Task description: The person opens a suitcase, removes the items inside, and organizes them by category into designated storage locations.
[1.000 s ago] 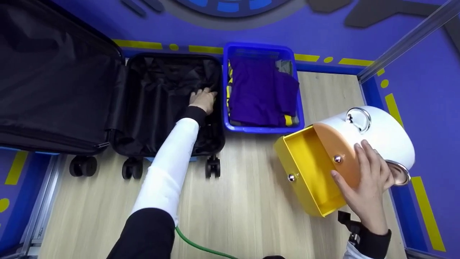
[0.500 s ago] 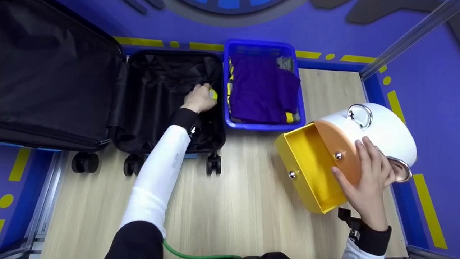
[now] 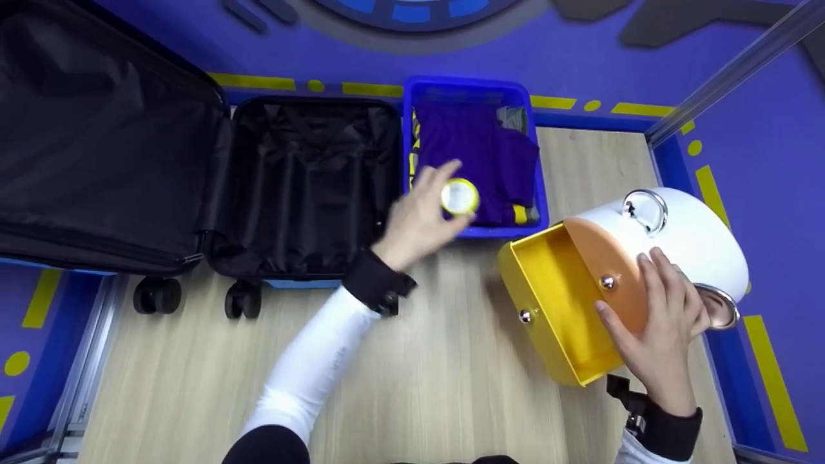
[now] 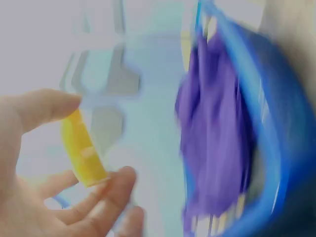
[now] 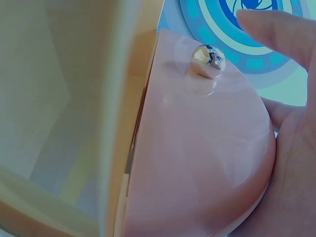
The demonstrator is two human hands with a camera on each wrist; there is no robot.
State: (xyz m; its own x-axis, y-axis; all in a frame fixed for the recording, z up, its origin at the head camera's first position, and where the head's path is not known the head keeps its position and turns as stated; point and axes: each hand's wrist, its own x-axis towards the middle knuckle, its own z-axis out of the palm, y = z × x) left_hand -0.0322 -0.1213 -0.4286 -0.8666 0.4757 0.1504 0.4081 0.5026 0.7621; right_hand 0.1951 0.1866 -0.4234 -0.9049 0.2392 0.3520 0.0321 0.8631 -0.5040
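My left hand (image 3: pixel 419 219) pinches a small round yellow thing with a white face (image 3: pixel 459 196) between thumb and fingers. In the head view it is held over the front of the blue basket (image 3: pixel 445 231). The left wrist view, blurred, shows its yellow side between the thumb and the fingertips. My right hand (image 3: pixel 667 322) rests with fairly straight fingers on the white rounded box (image 3: pixel 696 232), by its orange front panel (image 3: pixel 612 270). A yellow drawer (image 3: pixel 564 309) is pulled out of this box. Beside the palm, the right wrist view shows the panel's round knob (image 5: pixel 208 61).
Folded purple cloth (image 3: pixel 464 148) fills most of the basket. To its left an open black suitcase (image 3: pixel 316 193) has its lid (image 3: pixel 97 148) folded back. Shiny handles (image 3: pixel 644 209) stick out from the white box. A purple-blue wall (image 3: pixel 361 58) runs behind.
My left hand took the round yellow thing from inside the suitcase and moved right with it, to the front of the basket. The right hand has stayed on the box.
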